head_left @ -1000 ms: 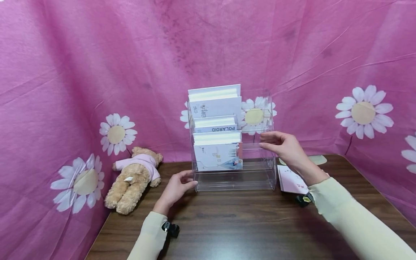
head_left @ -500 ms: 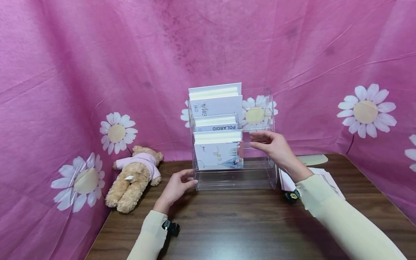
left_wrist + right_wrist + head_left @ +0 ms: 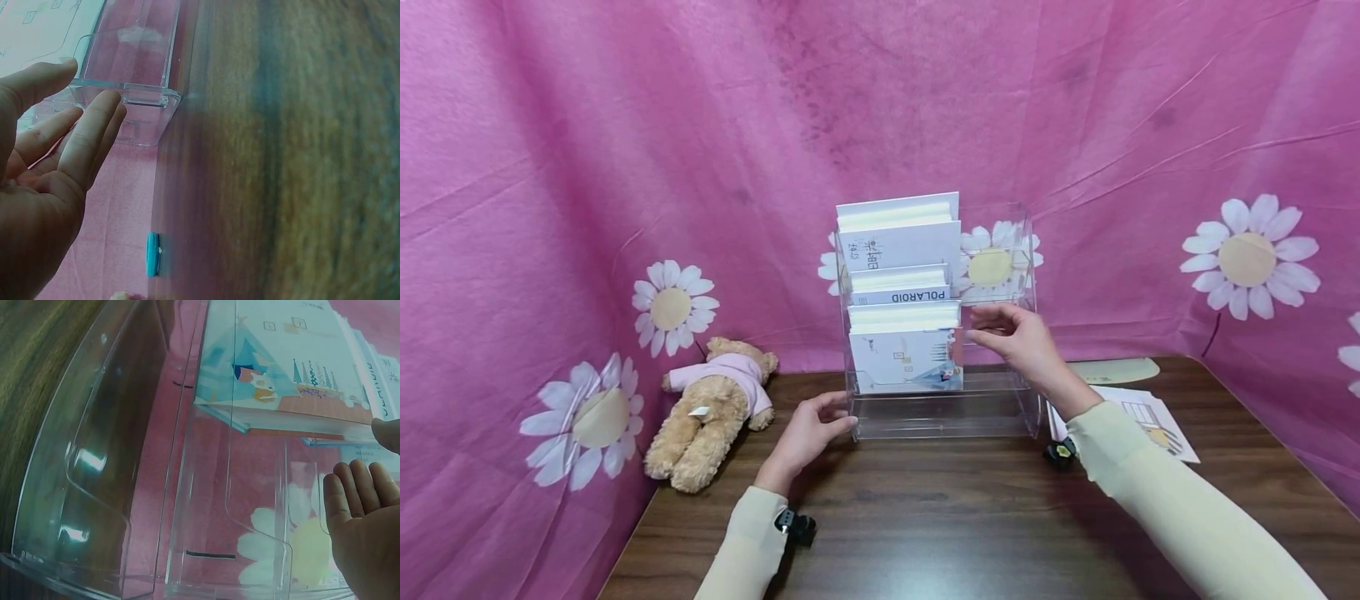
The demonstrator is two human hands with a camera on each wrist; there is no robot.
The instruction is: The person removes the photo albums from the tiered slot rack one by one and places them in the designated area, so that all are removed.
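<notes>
Pink cloth (image 3: 880, 100) printed with white daisies hangs behind a dark wood-grain table (image 3: 925, 517) in the head view. On the table stands a clear stepped rack (image 3: 940, 417), its left side filled by three books in rising rows: a front book (image 3: 902, 362) with a pictured cover, a POLAROID book (image 3: 901, 296) behind it, and a taller white book (image 3: 898, 243) at the back. The left hand (image 3: 805, 433) rests at the rack's lower left side, its fingers loosely extended. The right hand (image 3: 1026, 346) is unclosed, thumb and fingertips just beside the front book's right edge. A teddy bear (image 3: 711, 417) in a pink top lies to the left; white papers (image 3: 1157, 421) and a pale green piece (image 3: 1116, 370) lie to the right.

From the left wrist, thumb and fingers stand apart at the clear rack's edge, gripping nothing. A small teal object (image 3: 152, 253) shows lower down.

From the right wrist, the front book's cover shows a blue tent. The right thumb is at the book's edge, the fingers apart from it; whether the thumb touches, I cannot tell.
</notes>
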